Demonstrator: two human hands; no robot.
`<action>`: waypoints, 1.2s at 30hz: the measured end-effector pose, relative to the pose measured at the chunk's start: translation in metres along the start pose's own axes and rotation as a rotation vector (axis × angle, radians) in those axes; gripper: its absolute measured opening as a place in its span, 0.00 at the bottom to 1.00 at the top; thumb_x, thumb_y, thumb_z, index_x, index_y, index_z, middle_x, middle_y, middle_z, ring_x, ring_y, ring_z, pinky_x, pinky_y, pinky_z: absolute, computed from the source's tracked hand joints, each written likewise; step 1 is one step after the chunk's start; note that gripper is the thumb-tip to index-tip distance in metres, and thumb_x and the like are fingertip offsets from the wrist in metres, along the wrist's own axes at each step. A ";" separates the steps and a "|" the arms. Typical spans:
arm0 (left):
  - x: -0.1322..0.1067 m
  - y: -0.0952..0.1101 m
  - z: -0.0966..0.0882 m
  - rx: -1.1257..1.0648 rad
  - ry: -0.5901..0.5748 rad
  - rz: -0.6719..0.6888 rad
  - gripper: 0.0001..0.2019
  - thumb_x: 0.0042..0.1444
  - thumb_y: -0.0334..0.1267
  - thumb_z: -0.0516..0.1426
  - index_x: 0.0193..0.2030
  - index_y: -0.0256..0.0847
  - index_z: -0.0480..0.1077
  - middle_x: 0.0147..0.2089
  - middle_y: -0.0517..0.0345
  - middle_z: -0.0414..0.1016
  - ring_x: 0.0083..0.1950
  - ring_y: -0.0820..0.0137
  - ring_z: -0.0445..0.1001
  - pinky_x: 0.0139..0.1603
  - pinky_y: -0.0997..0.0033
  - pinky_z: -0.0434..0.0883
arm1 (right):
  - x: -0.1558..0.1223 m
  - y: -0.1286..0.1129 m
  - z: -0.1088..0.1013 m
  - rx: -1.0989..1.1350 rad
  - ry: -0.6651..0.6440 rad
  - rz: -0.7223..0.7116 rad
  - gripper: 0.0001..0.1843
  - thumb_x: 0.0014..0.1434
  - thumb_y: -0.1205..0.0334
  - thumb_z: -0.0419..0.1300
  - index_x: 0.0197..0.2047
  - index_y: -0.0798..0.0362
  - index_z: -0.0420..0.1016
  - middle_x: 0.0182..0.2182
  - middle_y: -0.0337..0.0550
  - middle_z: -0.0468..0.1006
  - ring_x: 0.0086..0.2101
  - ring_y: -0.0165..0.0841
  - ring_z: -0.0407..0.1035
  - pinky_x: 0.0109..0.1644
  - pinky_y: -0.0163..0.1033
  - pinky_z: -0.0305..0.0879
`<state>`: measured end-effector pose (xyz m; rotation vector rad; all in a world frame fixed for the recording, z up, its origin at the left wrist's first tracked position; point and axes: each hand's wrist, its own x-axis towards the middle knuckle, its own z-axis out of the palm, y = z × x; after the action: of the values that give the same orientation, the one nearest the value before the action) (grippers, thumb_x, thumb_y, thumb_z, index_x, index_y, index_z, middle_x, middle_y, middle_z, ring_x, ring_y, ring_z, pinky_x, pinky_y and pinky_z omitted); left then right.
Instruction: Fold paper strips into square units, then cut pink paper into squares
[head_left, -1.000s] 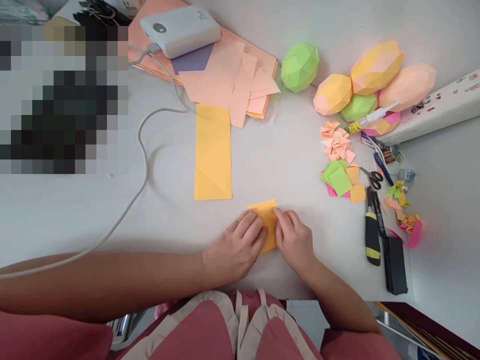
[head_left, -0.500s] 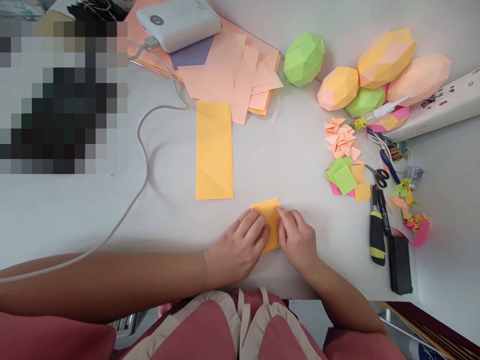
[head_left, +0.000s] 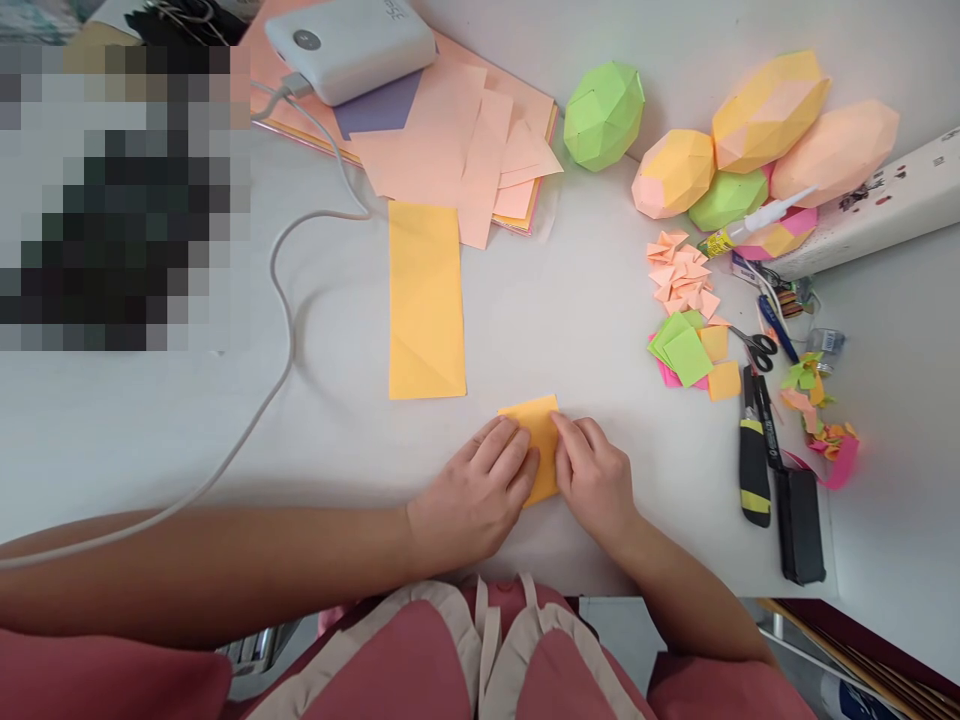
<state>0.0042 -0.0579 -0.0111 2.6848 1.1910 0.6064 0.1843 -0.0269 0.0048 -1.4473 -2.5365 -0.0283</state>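
Your left hand (head_left: 472, 495) and right hand (head_left: 596, 480) press the small orange paper (head_left: 534, 425) flat on the desk (head_left: 570, 330), each grip loose-fingered and clasping nothing, which pins it against sliding.

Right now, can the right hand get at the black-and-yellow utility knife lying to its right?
Probably yes. The right hand presses the small folded orange paper; bare white table lies between it and the black-and-yellow utility knife, with nothing in the way. It must release the paper first.

We see from one head-worn camera, looking steeply down and forward, close over the white bench (head_left: 585, 300).
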 end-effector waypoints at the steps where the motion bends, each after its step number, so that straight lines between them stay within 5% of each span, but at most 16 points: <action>1: 0.000 0.000 0.000 0.004 0.000 0.000 0.17 0.57 0.31 0.49 0.52 0.25 0.65 0.53 0.33 0.67 0.58 0.49 0.65 0.58 0.47 0.65 | 0.000 0.000 0.000 0.004 0.006 -0.004 0.18 0.61 0.75 0.47 0.51 0.56 0.70 0.28 0.41 0.71 0.24 0.26 0.65 0.23 0.31 0.58; 36: 0.002 0.000 -0.002 0.037 0.046 0.021 0.16 0.55 0.30 0.51 0.50 0.25 0.67 0.50 0.36 0.68 0.55 0.51 0.67 0.59 0.50 0.65 | 0.001 0.000 0.001 0.000 0.051 -0.030 0.16 0.60 0.76 0.49 0.49 0.60 0.71 0.27 0.40 0.71 0.23 0.25 0.64 0.22 0.31 0.57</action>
<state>0.0043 -0.0561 -0.0088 2.7314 1.1984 0.6585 0.1840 -0.0258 0.0039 -1.3907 -2.5172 -0.0692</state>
